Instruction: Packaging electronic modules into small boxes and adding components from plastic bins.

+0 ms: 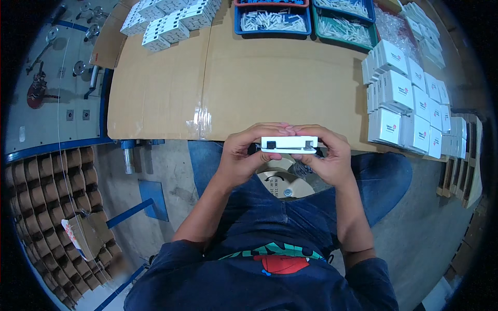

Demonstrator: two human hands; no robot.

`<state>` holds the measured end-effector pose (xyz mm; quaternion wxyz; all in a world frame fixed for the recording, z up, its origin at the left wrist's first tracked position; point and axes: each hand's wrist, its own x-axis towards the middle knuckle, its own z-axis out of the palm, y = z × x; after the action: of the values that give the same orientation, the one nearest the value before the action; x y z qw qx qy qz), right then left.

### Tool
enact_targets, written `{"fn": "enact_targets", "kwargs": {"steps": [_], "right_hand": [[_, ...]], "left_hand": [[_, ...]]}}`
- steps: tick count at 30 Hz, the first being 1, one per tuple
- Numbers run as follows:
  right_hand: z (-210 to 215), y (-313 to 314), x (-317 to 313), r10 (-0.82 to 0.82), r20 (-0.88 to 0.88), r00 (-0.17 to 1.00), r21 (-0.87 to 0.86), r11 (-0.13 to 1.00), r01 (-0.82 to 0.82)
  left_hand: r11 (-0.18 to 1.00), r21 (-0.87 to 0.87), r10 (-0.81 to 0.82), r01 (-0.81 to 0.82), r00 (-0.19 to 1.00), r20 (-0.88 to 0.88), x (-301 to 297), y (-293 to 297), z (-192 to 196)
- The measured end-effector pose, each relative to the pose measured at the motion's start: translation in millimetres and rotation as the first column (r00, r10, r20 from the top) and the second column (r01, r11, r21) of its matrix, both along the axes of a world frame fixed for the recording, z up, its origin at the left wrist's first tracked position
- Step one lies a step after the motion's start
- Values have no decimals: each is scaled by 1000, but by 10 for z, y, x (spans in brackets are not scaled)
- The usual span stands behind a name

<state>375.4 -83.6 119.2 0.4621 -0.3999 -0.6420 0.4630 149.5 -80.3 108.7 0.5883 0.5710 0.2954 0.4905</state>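
Between my two hands I hold a white plastic box-shaped housing, its narrow side turned up toward me. A dark square opening shows near its left end and a grey notch near its right end. My left hand grips the left end, thumb below and fingers over the far side. In the same way my right hand closes round the right end. The housing is held in the air over my lap, close to the near edge of the cardboard-covered table. My fingers hide its far face.
Stacked white housings stand at the table's right. White block-like parts sit at the far left. At the back, a blue tray and a green tray hold small white pieces. A cardboard divider grid lies left.
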Motion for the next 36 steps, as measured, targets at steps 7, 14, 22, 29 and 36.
{"fn": "enact_targets", "kwargs": {"steps": [7, 14, 22, 29, 36], "right_hand": [[-37, 3, 28, 10, -7, 1000, 6, 1000, -10], [-69, -9, 0, -18, -17, 1000, -5, 1000, 18], [-45, -13, -4, -9, -12, 1000, -52, 999, 8], [-86, -10, -1, -20, -14, 1000, -46, 999, 19], [-74, -4, -8, -9, 17, 1000, -32, 999, 9]], "left_hand": [[1000, -18, -23, 23, 1000, -13, -3, 8, 29], [998, -59, -21, 19, 999, -39, -10, 21, 50], [997, -67, -28, 25, 999, -43, -15, 17, 47], [995, -96, -24, 21, 999, -29, -1, 5, 38], [995, -101, 12, -18, 998, -68, -10, -20, 37]]}}
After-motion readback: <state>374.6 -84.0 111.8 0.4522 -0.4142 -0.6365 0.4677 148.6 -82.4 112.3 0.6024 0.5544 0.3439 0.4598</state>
